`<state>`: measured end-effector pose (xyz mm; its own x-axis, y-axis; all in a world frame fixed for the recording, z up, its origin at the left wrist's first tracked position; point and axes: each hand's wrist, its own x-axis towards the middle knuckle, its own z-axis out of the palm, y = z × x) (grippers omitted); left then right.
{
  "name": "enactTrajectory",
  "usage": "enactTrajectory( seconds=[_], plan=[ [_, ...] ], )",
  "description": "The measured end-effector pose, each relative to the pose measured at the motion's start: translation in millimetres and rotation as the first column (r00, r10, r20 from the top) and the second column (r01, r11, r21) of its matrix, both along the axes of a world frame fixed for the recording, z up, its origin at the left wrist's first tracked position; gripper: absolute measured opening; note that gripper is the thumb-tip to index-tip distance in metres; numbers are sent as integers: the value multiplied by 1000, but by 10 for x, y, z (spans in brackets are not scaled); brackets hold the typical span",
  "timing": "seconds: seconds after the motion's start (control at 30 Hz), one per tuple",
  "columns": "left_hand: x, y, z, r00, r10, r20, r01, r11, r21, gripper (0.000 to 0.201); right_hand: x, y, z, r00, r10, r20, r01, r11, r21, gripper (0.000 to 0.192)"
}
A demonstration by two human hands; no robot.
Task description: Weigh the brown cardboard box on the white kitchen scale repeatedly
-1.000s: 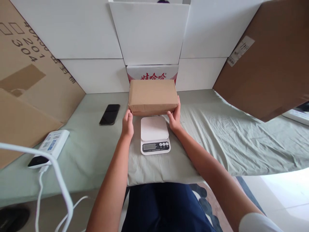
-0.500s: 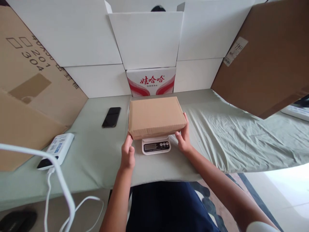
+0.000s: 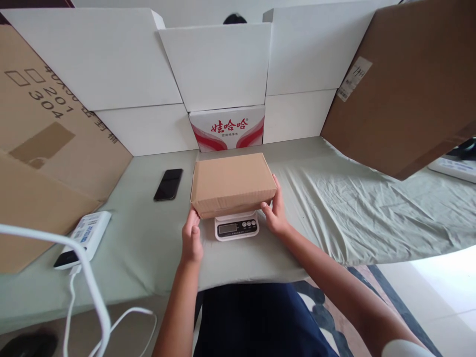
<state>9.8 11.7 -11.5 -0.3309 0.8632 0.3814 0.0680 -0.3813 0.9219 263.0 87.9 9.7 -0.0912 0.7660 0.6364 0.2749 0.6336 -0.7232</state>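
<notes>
Your left hand [image 3: 192, 241] and right hand [image 3: 274, 216] clasp the plain brown cardboard box [image 3: 232, 185] at its ends, steadying it flat over the small white digital kitchen scale [image 3: 237, 227].

Open cloth [image 3: 353, 208] right; phone [image 3: 168, 184] left; white boxes [image 3: 219, 64] wall rear.

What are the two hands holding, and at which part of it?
The cardboard box, at its two near corners: left hand at one, right hand at the other, over the scale.
</notes>
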Motion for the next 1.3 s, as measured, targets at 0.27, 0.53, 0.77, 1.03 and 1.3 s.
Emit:
enactTrajectory(
  seconds=[0.27,0.53,0.77,1.03,1.3],
  plan=[
    [5,-6,1,1000,14,-2,-14,1000,8,91,-2,-11,18,1000,6,-28,-6,1000,-8,82],
    [40,-2,94,999,47,26,-49,996,75,88,27,3,61,987,-5,-160,-11,995,-102,84],
    [29,5,82,999,36,16,-37,997,67,89,16,14,90,975,-19,-222,-14,989,-145,81],
    [32,6,85,998,48,27,-49,998,37,91,29,32,74,984,-7,-177,-17,991,-134,74],
    [24,5,48,999,37,7,-37,999,2,94,3,-1,72,986,16,-163,-39,990,-137,75]
  ],
)
